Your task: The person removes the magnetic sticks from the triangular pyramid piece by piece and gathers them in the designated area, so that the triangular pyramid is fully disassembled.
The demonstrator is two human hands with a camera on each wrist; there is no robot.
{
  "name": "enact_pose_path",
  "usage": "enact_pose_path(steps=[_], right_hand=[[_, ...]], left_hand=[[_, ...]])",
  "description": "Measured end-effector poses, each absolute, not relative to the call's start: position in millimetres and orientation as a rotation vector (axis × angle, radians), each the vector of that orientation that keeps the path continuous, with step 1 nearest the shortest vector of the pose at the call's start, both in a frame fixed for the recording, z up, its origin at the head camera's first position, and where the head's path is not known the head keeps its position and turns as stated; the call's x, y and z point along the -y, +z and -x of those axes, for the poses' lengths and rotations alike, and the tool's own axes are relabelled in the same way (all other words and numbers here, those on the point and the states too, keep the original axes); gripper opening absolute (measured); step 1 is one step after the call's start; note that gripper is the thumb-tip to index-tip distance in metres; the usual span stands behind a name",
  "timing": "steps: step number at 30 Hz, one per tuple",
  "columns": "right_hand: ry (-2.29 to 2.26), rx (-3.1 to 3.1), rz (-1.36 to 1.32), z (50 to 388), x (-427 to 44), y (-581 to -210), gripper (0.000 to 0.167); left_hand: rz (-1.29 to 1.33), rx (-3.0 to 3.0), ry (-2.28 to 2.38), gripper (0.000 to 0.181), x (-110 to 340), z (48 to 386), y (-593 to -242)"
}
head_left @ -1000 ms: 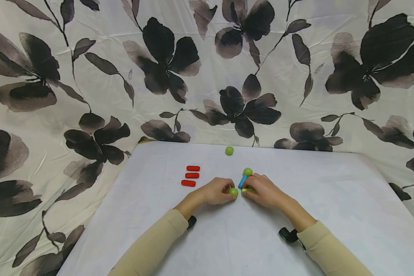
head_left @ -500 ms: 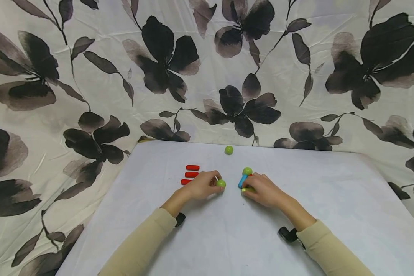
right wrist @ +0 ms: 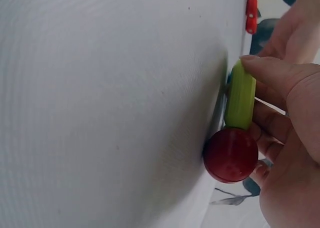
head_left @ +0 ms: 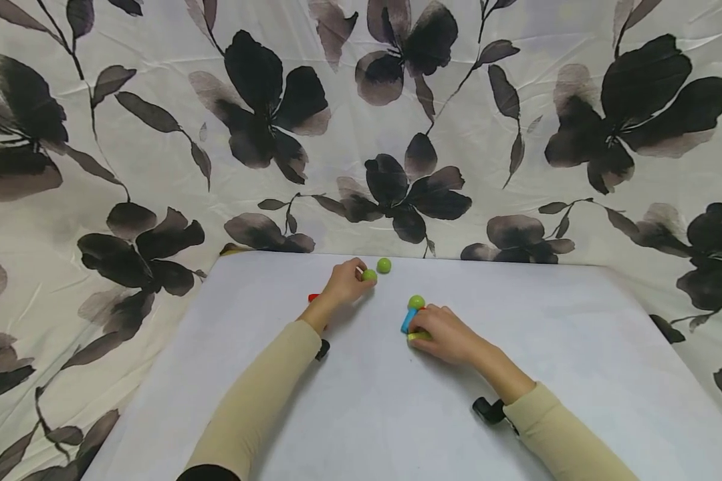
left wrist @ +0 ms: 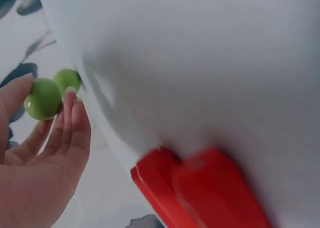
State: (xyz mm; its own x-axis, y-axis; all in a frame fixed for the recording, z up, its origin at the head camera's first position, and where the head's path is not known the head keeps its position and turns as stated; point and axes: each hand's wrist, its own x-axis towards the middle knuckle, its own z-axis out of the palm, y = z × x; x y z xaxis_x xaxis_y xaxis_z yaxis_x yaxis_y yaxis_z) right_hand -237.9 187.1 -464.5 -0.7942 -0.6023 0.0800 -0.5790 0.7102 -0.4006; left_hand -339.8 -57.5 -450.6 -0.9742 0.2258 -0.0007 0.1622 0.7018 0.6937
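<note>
My left hand [head_left: 344, 283] pinches a green ball [left wrist: 42, 99] between thumb and fingers near the table's back edge. Close by is a second green ball [head_left: 384, 265]. With its fingers, my right hand [head_left: 447, 334] holds a yellow-green bar [right wrist: 241, 97] low over the table. A dark red ball [right wrist: 231, 155] sits against one end of that bar. Just beyond the right fingers lies a blue bar [head_left: 408, 321], with another green ball [head_left: 416, 302] at its far end. The right hand partly hides these pieces in the head view.
Red bars [left wrist: 220, 190] lie on the white table [head_left: 349, 414] under the left forearm, mostly hidden in the head view. A floral cloth [head_left: 313, 167] hangs behind the table's back edge. Each wrist carries a black camera [head_left: 489, 410].
My left hand has carried its green ball leftward and away from the right hand, up to the ball at the back. The right hand keeps its hold. The head view has shifted slightly.
</note>
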Motion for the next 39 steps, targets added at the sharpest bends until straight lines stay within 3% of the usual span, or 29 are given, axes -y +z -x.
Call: enact_pose_path(steps=[13,33,39], right_hand=[[-0.591,-2.861,0.955,234.3,-182.1,-467.3,0.013],[-0.580,-2.876,0.965,231.3,-186.6,-463.2,0.016],[-0.622,-2.906,0.964,229.0,-197.3,-457.2,0.022]], left_hand=[[-0.029,-2.855,1.119,0.033,43.3,373.0,-464.3],[0.055,-2.876,1.158,0.034,36.2,382.5,-467.2],[0.002,-2.863,1.159,0.045,36.2,383.8,-466.1]])
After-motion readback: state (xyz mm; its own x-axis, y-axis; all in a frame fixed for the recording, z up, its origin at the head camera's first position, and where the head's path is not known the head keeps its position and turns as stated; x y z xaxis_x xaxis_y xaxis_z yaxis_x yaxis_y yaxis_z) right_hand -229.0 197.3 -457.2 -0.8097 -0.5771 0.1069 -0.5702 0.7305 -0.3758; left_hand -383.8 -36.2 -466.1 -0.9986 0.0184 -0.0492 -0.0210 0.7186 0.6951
